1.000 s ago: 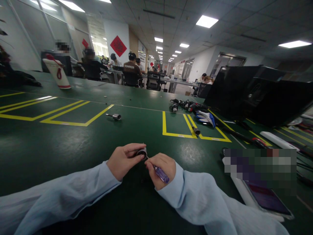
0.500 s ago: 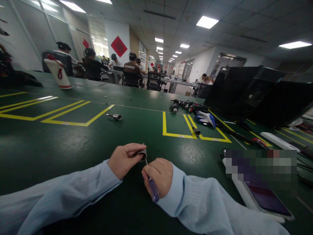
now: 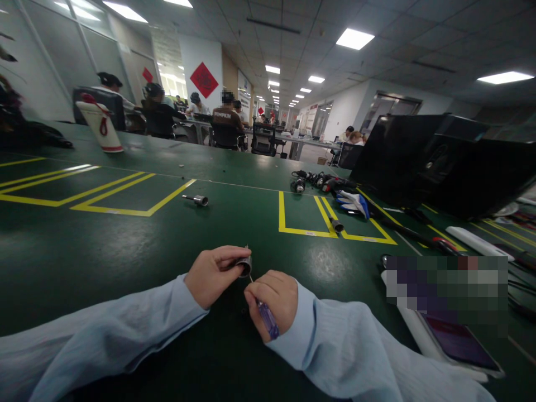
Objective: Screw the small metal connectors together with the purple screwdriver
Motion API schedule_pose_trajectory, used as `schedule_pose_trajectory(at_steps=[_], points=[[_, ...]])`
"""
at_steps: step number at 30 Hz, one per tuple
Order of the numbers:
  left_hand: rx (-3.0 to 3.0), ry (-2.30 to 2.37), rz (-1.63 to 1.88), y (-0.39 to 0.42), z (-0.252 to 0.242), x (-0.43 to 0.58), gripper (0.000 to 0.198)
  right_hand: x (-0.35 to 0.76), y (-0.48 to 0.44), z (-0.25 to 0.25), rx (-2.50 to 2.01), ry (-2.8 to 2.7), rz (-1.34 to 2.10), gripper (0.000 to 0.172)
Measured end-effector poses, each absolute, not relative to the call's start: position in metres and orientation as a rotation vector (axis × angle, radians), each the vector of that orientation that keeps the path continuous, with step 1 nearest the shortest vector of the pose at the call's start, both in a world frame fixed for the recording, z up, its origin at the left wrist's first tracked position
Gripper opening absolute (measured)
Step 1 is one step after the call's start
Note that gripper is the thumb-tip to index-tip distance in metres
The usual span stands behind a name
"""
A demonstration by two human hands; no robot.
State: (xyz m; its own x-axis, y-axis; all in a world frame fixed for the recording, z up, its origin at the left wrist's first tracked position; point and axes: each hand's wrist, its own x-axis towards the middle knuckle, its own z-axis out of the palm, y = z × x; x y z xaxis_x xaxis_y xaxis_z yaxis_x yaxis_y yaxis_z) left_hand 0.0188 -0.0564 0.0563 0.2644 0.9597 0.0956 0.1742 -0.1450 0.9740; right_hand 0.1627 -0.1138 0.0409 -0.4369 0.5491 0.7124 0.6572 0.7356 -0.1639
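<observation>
My left hand (image 3: 209,274) pinches a small metal hole saw (image 3: 245,269), its open cup facing me and its thin shank pointing away. Wrapped round the purple see-through handle of a screwdriver (image 3: 268,321) is my right hand (image 3: 277,295). The screwdriver's thin shaft reaches up to the rim of the cup; where its tip sits is hidden. Farther off on the table (image 3: 138,251) lies a similar hole saw (image 3: 196,200) with its shank to the left. Another metal cup-shaped piece (image 3: 336,224) rests on the yellow tape at the right.
A white and blue glove (image 3: 353,203) lies beside a cluster of dark metal parts and cables (image 3: 320,180). Black monitors (image 3: 419,159) stand at the right. A phone-like device (image 3: 458,343) lies near my right sleeve. At the back left stands a paper cup (image 3: 100,125). People sit beyond.
My right hand has shifted slightly, and the screwdriver handle has swung a little to the right and up. My left hand and the hole saw have stayed nearly still.
</observation>
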Motion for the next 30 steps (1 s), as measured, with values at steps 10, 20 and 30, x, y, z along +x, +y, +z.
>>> schedule_pose_trajectory(at_steps=[10, 20, 30], points=[[1.500, 0.992, 1.041, -0.058, 0.051, 0.017, 0.034, 0.165, -0.105, 0.036, -0.888, -2.085, -0.121, 0.021], [1.376, 1.004, 0.935, -0.048, 0.052, 0.013, 0.049, 0.166, -0.086, 0.019, -0.782, -1.034, 1.218, 0.027], [1.430, 1.066, 0.962, -0.047, 0.056, 0.012, 0.043, 0.165, -0.094, 0.025, -0.950, -1.289, 0.873, 0.025]])
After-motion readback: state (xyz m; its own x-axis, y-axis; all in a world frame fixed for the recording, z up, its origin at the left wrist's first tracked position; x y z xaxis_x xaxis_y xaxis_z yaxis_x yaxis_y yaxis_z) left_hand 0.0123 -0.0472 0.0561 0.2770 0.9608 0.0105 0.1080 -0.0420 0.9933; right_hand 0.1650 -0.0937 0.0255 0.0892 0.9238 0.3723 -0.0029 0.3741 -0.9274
